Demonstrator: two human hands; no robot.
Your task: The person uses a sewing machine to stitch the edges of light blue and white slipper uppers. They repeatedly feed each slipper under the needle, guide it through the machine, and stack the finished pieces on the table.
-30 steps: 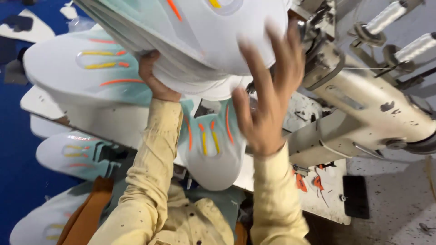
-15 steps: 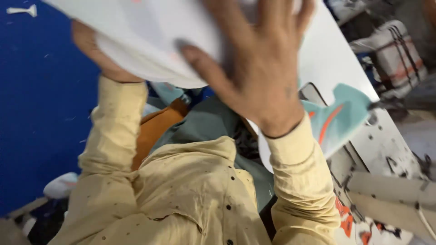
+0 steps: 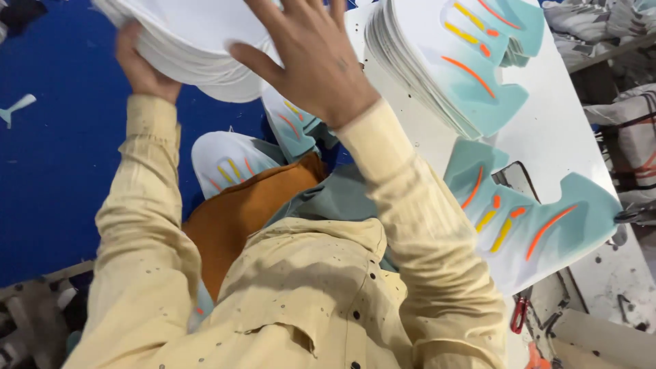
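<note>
I hold a thick stack of white cut shoe-upper pieces point(image 3: 198, 37) at the top left, over the blue floor. My left hand point(image 3: 140, 65) grips the stack's left edge from below. My right hand point(image 3: 311, 58) lies flat against its right side, fingers spread, pressing it. A second stack of pieces point(image 3: 444, 68), teal with orange and yellow stripes, lies on the white table point(image 3: 567, 130) to the right. One single teal piece point(image 3: 533, 212) sits near the table's front edge.
More striped pieces point(image 3: 229, 160) lie low beside an orange cloth point(image 3: 253, 205) by my lap. Blue floor point(image 3: 55, 178) fills the left. Red-handled snips point(image 3: 519, 314) lie at the lower right, and bundled white material point(image 3: 632, 137) lies at the far right.
The view has swung from the sewing machine toward the blue floor. Both hands have kept hold of the white stack and carried it left; the table's striped stack has come into view.
</note>
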